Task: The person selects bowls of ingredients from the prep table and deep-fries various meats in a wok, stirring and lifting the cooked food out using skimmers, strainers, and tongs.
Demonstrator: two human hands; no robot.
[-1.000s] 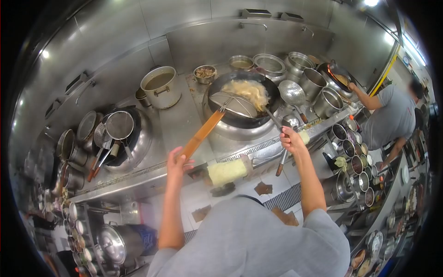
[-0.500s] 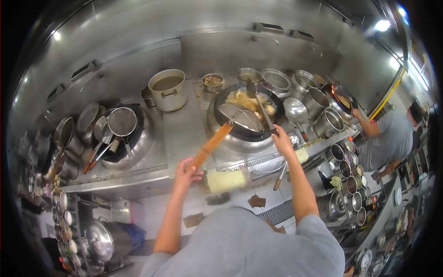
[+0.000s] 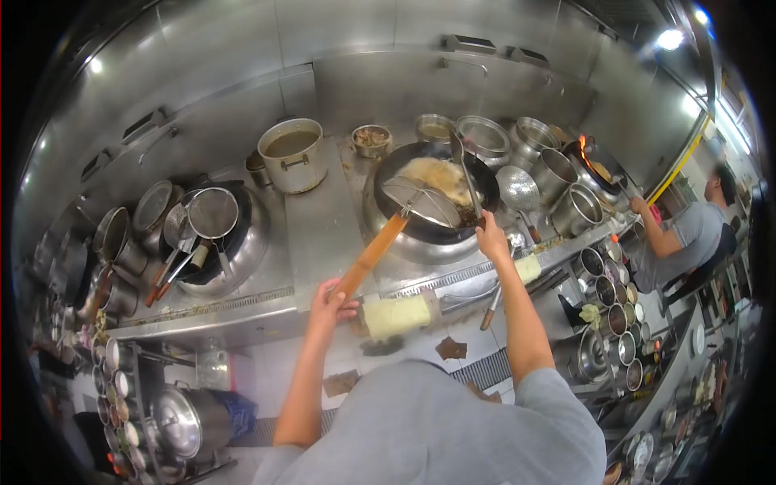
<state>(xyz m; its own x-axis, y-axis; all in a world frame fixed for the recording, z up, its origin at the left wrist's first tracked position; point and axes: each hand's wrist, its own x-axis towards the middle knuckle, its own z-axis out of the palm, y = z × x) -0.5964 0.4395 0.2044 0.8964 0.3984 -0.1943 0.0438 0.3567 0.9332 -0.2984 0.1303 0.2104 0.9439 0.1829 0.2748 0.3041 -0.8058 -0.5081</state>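
My left hand (image 3: 330, 302) is closed on the wooden handle (image 3: 369, 257) of a round wire strainer (image 3: 420, 202). The strainer's mesh rests over the front left of a black wok (image 3: 392, 168). Pale, frothy food (image 3: 440, 175) bubbles in oil inside the wok. My right hand (image 3: 492, 237) grips the handle of a long metal ladle (image 3: 469, 174), whose head is raised over the wok's back right side. A folded yellowish cloth (image 3: 397, 317) lies at the counter's front edge, right of my left hand.
A large pot (image 3: 293, 155) of liquid stands left of the wok. Farther left, strainers (image 3: 213, 212) lie over another wok. A perforated skimmer (image 3: 518, 189) and pots (image 3: 554, 170) are on the right. A co-worker (image 3: 687, 234) works at a flaming wok (image 3: 596, 166).
The ladle's head has risen from the food to above the wok's back side. The strainer has shifted slightly within the view as the camera moved. The co-worker has turned and shifted.
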